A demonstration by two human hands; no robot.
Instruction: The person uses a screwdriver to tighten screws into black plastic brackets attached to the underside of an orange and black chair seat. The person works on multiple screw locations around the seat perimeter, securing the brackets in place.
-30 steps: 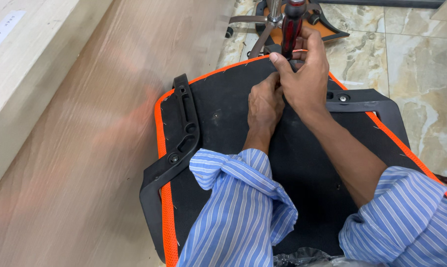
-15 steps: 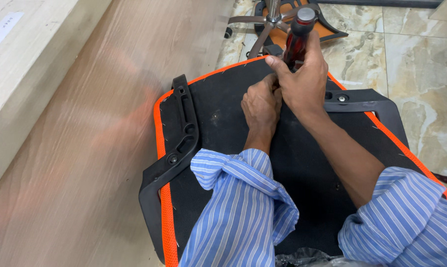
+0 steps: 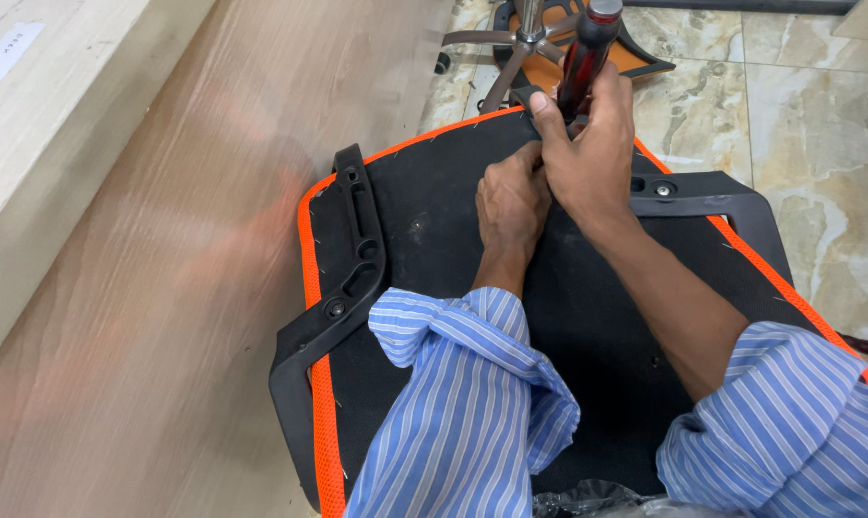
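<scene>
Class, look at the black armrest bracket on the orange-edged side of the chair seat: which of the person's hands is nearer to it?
Left. The left hand rests on the seat underside just beside the armrest bracket; the right hand is farther off, gripping a screwdriver.

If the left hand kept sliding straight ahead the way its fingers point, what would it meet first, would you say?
Probably the right hand, which grips the screwdriver directly ahead of the left hand; the two already look to be touching. Beyond them lies the seat's far orange edge, though depth is unclear.
</scene>
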